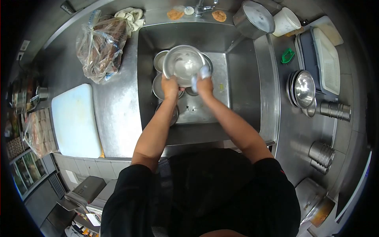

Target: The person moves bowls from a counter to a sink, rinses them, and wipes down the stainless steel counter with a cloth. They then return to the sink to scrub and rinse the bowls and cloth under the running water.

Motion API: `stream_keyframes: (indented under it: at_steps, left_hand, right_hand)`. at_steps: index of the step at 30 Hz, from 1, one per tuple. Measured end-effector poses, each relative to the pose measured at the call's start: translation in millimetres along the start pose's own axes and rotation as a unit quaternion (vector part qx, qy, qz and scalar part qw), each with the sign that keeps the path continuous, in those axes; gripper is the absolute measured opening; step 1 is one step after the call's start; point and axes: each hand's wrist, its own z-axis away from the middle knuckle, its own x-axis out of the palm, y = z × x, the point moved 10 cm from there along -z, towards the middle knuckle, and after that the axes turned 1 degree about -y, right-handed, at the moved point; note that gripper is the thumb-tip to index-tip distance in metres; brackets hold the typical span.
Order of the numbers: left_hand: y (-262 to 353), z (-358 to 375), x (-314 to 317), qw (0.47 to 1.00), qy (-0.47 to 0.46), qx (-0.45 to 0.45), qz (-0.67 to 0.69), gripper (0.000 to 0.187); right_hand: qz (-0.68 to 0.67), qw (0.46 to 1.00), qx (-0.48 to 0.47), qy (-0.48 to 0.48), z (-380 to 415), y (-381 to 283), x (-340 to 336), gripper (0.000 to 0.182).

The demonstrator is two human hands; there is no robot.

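Over the large steel sink (245,83), my left hand (170,87) grips a round metal bowl (182,62) by its near-left rim. The bowl is tilted, with its wide inside facing up toward me. At the bowl's right edge, my right hand (204,85) is closed on a whitish pad (205,72), smeared by motion; whether it is a cloth or a sponge I cannot tell. Below lie several more metal bowls, among them one at the upper left (158,61) and one farther down (158,87), partly hidden by the held bowl and my left arm.
Left of the sink are a plastic bag of brownish food (102,53) and a white cutting board (75,120). Behind stand a faucet (200,8) and a tall pot (252,19). To the right sit stacked steel bowls (304,89), a green brush (288,55) and metal cups (335,110).
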Motion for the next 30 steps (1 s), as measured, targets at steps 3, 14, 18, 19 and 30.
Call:
stream_keyframes:
  at_steps: [3, 14, 18, 19, 30]
  left_hand:
    - [-28.6, -25.5, -41.3, 0.996, 0.032, 0.005, -0.087, 0.036]
    - [17.5, -10.7, -15.9, 0.74, 0.07, 0.198, -0.64, 0.059]
    - [-42.1, -54.4, 72.3, 0.78, -0.139, 0.198, -0.578, 0.06]
    - [-57.5, -69.3, 87.6, 0.782, -0.151, 0.2, -0.57, 0.06]
    - [-163.8, -157.4, 160.4, 0.685, -0.282, 0.086, -0.666, 0.077]
  right_hand:
    - [0.092, 0.987, 0.01, -0.133, 16.6, 46.2, 39.9, 0.054]
    - [0.074, 0.986, -0.147, 0.011, -62.8, -18.5, -151.0, 0.054]
    - [0.078, 0.947, -0.268, 0.159, -68.5, -132.3, -260.1, 0.053]
    - [0.083, 0.928, -0.308, 0.193, -77.7, -153.2, -280.2, 0.052]
    - [0.332, 0.839, -0.399, 0.163, -215.4, -198.6, -261.2, 0.048]
